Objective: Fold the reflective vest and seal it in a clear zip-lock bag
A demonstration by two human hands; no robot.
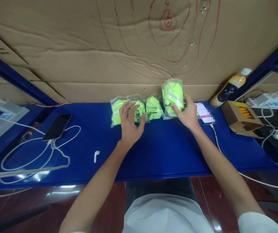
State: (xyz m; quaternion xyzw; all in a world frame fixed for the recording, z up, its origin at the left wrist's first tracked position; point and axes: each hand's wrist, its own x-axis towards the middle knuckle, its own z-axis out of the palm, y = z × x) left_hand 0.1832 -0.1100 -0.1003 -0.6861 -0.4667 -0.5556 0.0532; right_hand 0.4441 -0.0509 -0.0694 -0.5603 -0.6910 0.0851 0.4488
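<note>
Several clear plastic bags of folded neon-green fabric with grey stripes stand in a row at the back of the blue table (168, 152), against a cardboard wall. My left hand (130, 123) has its fingers curled around the second bag from the left (139, 108); the leftmost bag (116, 111) is beside it. My right hand (188, 113) grips the lower right side of the tallest bag (173, 95), which stands upright at the row's right end. Another bag (154, 108) sits untouched between my hands.
A black phone (57, 127) with a white cable lies at the left, a white earbud (96, 156) near the front. A lit phone (205, 114), an orange drink bottle (231, 88) and a brown cardboard box (242, 118) are at the right. White chargers and cables lie at both ends.
</note>
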